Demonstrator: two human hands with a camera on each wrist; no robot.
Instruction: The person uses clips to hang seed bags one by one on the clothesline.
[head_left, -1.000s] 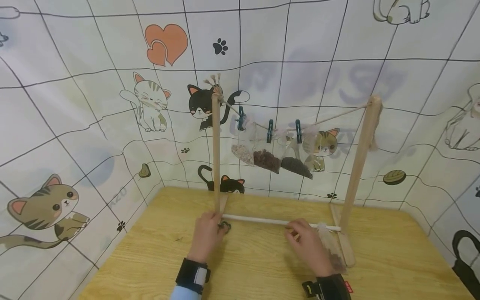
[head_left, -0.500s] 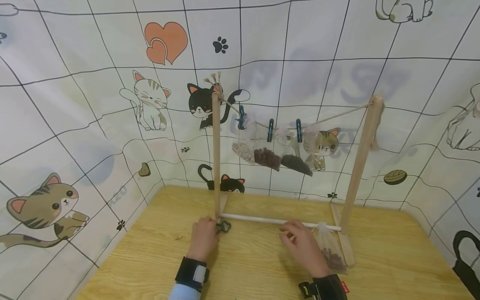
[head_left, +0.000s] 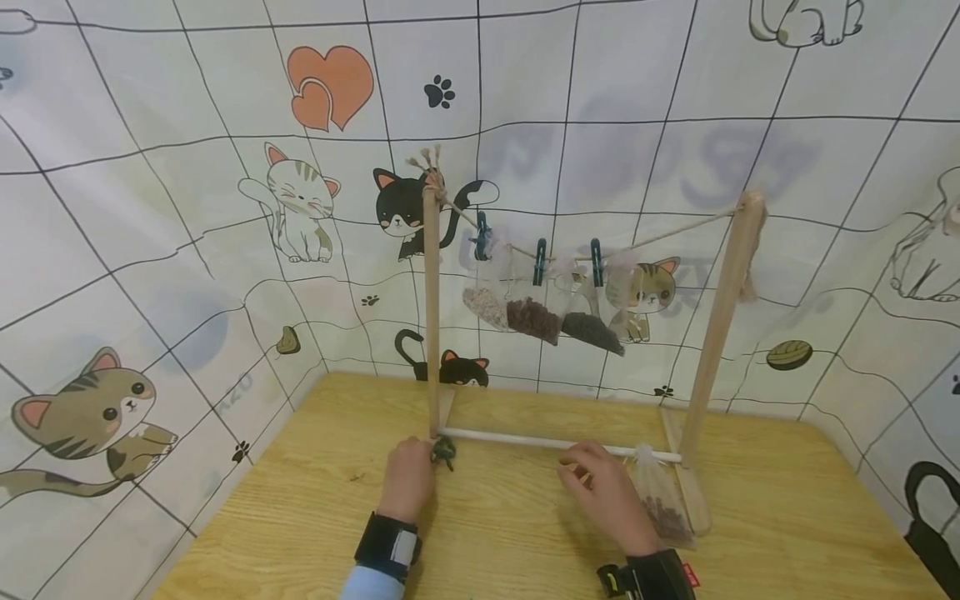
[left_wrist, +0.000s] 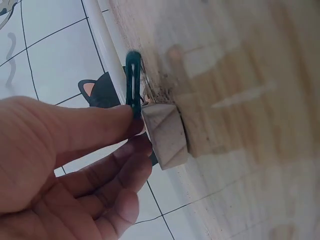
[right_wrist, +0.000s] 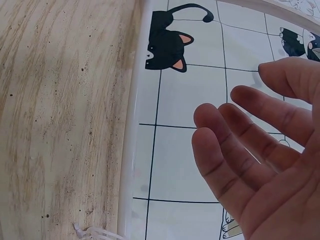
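Note:
My left hand (head_left: 407, 479) pinches a dark green clothespin (head_left: 444, 451) between thumb and fingers, low beside the left wooden post (head_left: 432, 308). In the left wrist view, that clothespin (left_wrist: 130, 92) points away from the fingertips, near the end of a wooden foot piece (left_wrist: 167, 135). My right hand (head_left: 606, 497) is held just in front of the white rod (head_left: 510, 437), its fingers loosely bent. Nothing lies between those fingers in the right wrist view. A sheer pouch (head_left: 664, 510) with brownish bits rests on the table right of this hand.
A rope (head_left: 678, 230) spans from the left post to the right post (head_left: 723, 325). Clothespins (head_left: 540, 262) hold sheer pouches on it, with pale (head_left: 486, 307), reddish-brown (head_left: 533, 321) and dark (head_left: 592, 331) contents. Behind the wooden table (head_left: 300, 517) hangs a cat-print cloth (head_left: 600, 67).
The clothespin has turned in my left hand and the fingers have shifted around it. My right hand has moved slightly left, leaving more of the pouch on the table visible.

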